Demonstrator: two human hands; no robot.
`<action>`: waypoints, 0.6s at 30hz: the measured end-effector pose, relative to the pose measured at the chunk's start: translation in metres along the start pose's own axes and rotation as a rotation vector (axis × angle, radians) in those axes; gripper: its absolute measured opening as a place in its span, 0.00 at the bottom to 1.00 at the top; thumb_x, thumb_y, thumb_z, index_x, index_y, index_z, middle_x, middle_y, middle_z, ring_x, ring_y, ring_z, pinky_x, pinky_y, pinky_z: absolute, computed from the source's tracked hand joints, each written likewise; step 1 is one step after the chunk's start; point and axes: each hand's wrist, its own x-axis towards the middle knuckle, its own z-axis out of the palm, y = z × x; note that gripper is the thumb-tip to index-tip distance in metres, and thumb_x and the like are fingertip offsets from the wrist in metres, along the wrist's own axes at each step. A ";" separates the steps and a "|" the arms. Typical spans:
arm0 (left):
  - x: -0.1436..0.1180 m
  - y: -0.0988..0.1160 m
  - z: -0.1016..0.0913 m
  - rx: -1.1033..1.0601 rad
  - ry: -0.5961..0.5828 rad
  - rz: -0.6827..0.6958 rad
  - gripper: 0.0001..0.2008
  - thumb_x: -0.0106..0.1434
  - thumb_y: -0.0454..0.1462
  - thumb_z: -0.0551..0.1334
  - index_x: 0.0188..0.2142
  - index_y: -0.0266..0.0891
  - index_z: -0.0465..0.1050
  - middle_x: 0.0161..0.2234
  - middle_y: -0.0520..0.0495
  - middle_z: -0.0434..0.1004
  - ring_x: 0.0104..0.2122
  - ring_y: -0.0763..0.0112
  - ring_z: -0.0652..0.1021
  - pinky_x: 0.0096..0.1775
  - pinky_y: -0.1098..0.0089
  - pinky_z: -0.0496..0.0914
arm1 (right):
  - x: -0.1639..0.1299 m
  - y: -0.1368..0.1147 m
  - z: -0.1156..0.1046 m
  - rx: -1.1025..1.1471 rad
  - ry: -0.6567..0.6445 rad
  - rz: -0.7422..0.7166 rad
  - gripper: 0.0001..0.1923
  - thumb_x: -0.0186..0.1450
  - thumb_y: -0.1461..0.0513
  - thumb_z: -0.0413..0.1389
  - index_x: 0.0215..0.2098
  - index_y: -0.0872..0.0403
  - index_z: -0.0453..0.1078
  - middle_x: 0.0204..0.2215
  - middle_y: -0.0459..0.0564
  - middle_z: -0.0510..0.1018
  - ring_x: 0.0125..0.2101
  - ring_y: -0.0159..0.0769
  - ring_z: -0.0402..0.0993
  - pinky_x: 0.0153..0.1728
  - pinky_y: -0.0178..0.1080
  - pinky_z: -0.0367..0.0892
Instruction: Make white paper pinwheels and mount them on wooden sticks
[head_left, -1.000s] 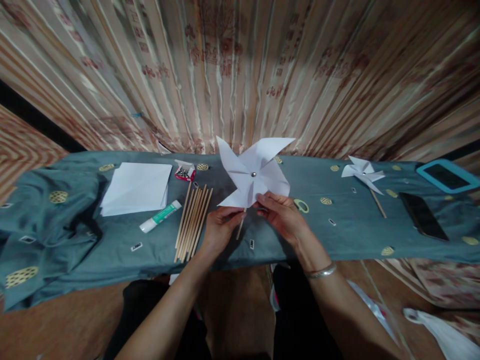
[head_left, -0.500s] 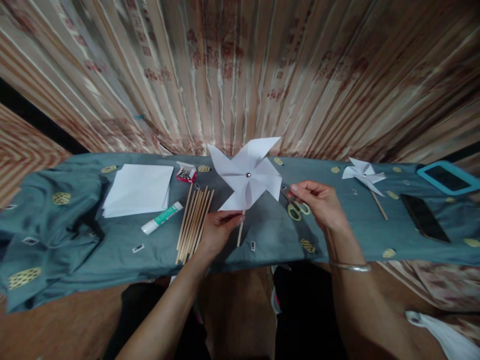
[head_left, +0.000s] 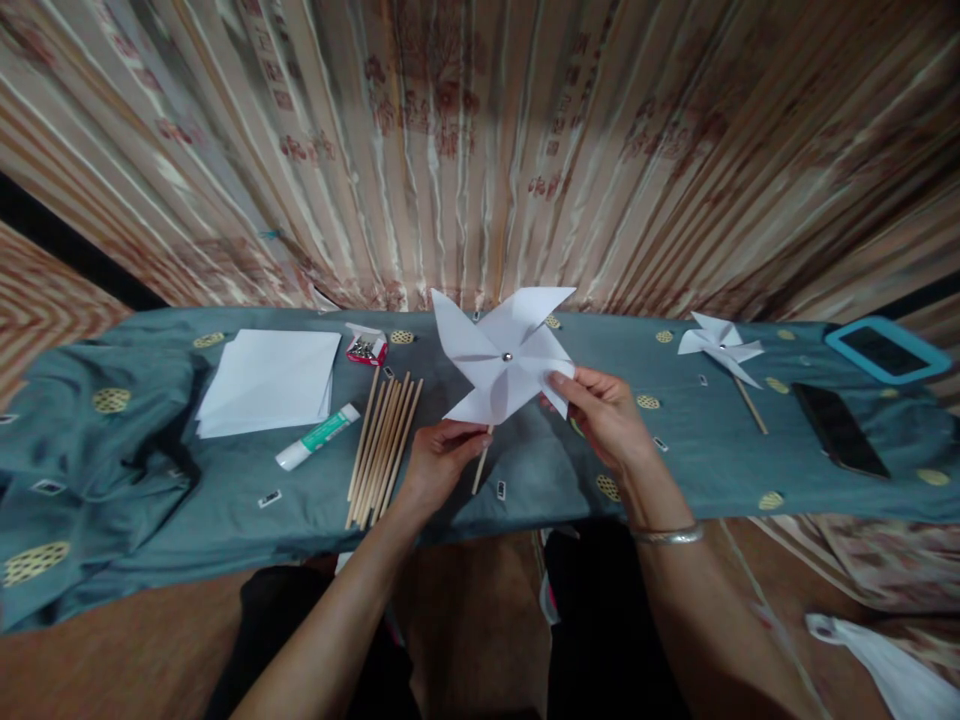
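I hold a white paper pinwheel [head_left: 501, 355] upright over the blue-grey cloth [head_left: 525, 470]. A metal pin sits at its centre. My left hand [head_left: 439, 462] grips its wooden stick [head_left: 481, 466] just under the paper. My right hand [head_left: 604, 415] pinches the lower right blade of the pinwheel between thumb and fingers. A silver bangle is on my right wrist. The yellow-handled scissors lie mostly hidden behind my right hand.
Left of my hands lie several wooden sticks [head_left: 381, 446], a glue stick [head_left: 317, 436], a stack of white paper [head_left: 266, 380] and a red box of pins [head_left: 365, 347]. To the right are a finished pinwheel [head_left: 721, 345], a black phone [head_left: 840, 428] and a blue-edged tablet [head_left: 885, 349]. Curtains hang behind.
My right hand left the pinwheel's lower edge, swung out to the right over the scissors, then came back and took hold of the right blade. My left hand stayed on the stick.
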 end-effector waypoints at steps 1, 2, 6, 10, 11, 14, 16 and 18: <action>0.000 -0.001 0.000 0.002 0.001 0.012 0.07 0.44 0.38 0.71 0.26 0.41 0.82 0.29 0.47 0.83 0.32 0.63 0.80 0.40 0.64 0.73 | -0.001 0.000 0.003 0.007 -0.011 0.017 0.15 0.48 0.51 0.69 0.26 0.52 0.79 0.21 0.45 0.79 0.22 0.30 0.70 0.26 0.34 0.67; 0.001 -0.002 0.000 0.004 0.000 0.023 0.07 0.44 0.38 0.71 0.26 0.41 0.82 0.29 0.48 0.83 0.33 0.63 0.80 0.40 0.65 0.73 | -0.002 0.001 0.006 0.020 -0.020 0.035 0.15 0.47 0.51 0.69 0.26 0.52 0.79 0.21 0.45 0.80 0.22 0.31 0.70 0.26 0.35 0.68; 0.002 -0.004 0.000 -0.003 0.009 0.058 0.07 0.45 0.39 0.71 0.27 0.41 0.82 0.29 0.49 0.82 0.32 0.65 0.79 0.38 0.66 0.72 | -0.005 0.006 0.016 0.074 -0.059 0.105 0.15 0.47 0.50 0.70 0.26 0.52 0.79 0.21 0.45 0.80 0.22 0.31 0.72 0.26 0.35 0.69; 0.002 -0.002 0.000 -0.009 0.030 0.060 0.08 0.45 0.39 0.71 0.27 0.41 0.82 0.29 0.48 0.82 0.32 0.66 0.79 0.39 0.66 0.72 | -0.008 0.012 0.021 -0.012 -0.189 0.106 0.16 0.49 0.48 0.68 0.25 0.52 0.79 0.23 0.45 0.81 0.24 0.31 0.73 0.29 0.36 0.70; 0.002 -0.001 0.000 -0.013 0.031 0.053 0.08 0.45 0.39 0.71 0.27 0.40 0.82 0.29 0.48 0.83 0.32 0.65 0.79 0.39 0.66 0.72 | -0.009 0.013 0.021 -0.058 -0.260 0.098 0.16 0.49 0.48 0.68 0.26 0.52 0.79 0.24 0.45 0.81 0.26 0.32 0.73 0.31 0.36 0.70; 0.004 0.000 0.000 -0.051 0.037 0.020 0.09 0.45 0.40 0.71 0.27 0.39 0.82 0.30 0.47 0.83 0.33 0.64 0.80 0.40 0.65 0.73 | -0.013 0.017 0.022 -0.213 -0.470 0.086 0.17 0.50 0.50 0.68 0.31 0.53 0.79 0.28 0.46 0.82 0.31 0.34 0.75 0.36 0.37 0.70; 0.004 0.000 0.001 -0.085 0.056 -0.003 0.11 0.44 0.40 0.71 0.29 0.39 0.82 0.30 0.47 0.83 0.33 0.64 0.80 0.41 0.64 0.73 | -0.015 0.022 0.024 -0.314 -0.530 0.091 0.17 0.52 0.50 0.67 0.31 0.54 0.79 0.27 0.46 0.81 0.30 0.34 0.75 0.33 0.36 0.69; 0.005 0.000 0.002 -0.130 0.081 -0.026 0.12 0.44 0.40 0.71 0.30 0.38 0.82 0.30 0.46 0.83 0.33 0.64 0.80 0.42 0.64 0.72 | -0.018 0.030 0.026 -0.376 -0.536 0.089 0.16 0.53 0.50 0.66 0.29 0.55 0.78 0.25 0.45 0.79 0.26 0.33 0.73 0.29 0.35 0.67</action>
